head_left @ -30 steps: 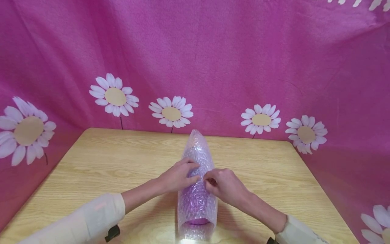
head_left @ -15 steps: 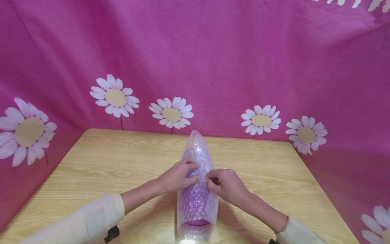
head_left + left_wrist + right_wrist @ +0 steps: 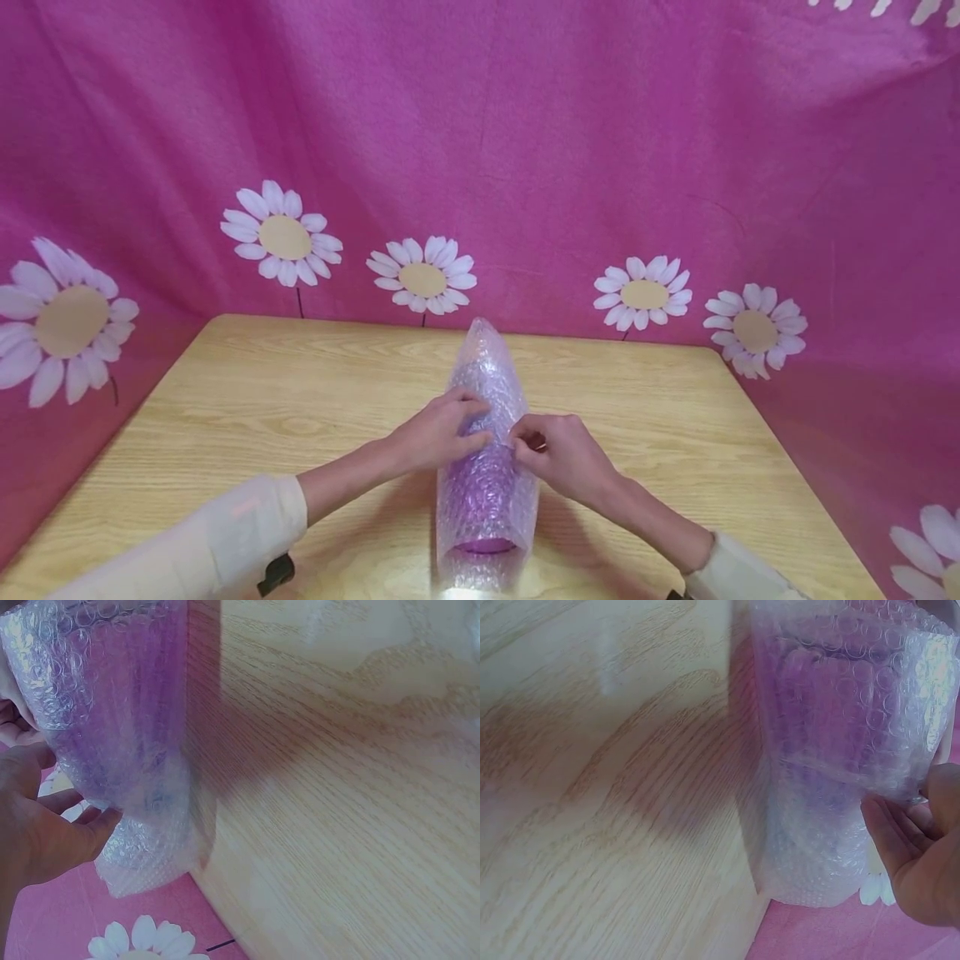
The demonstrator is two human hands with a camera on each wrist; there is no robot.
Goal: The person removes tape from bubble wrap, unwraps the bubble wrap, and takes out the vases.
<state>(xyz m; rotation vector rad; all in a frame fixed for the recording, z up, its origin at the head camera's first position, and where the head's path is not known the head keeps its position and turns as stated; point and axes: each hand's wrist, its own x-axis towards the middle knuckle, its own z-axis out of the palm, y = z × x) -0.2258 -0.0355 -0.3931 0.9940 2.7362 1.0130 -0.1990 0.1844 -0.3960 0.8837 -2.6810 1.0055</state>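
A purple object, its kind obscured by the wrapping, lies inside a roll of clear bubble wrap (image 3: 483, 492) on the table; its purple rim (image 3: 486, 546) shows at the near open end. The far end of the wrap narrows to a point. My left hand (image 3: 438, 433) rests on the roll from the left, thumb and fingers spread over its top. From the right, my right hand (image 3: 566, 458) pinches with thumb and forefinger at the wrap's upper right side, its other fingers curled. In the right wrist view, those fingertips (image 3: 870, 802) are right at the wrap's surface.
The wooden table (image 3: 300, 375) has light grain and reaches back to a magenta cloth (image 3: 540, 167) printed with white daisies. That cloth also hangs along both sides. Dark wrist devices, such as the left one (image 3: 277, 573), sit under the pale sleeves.
My right hand has shifted slightly to the right, its fingertips moving from the top of the roll toward its right side. The left hand and the roll stay about where they were.
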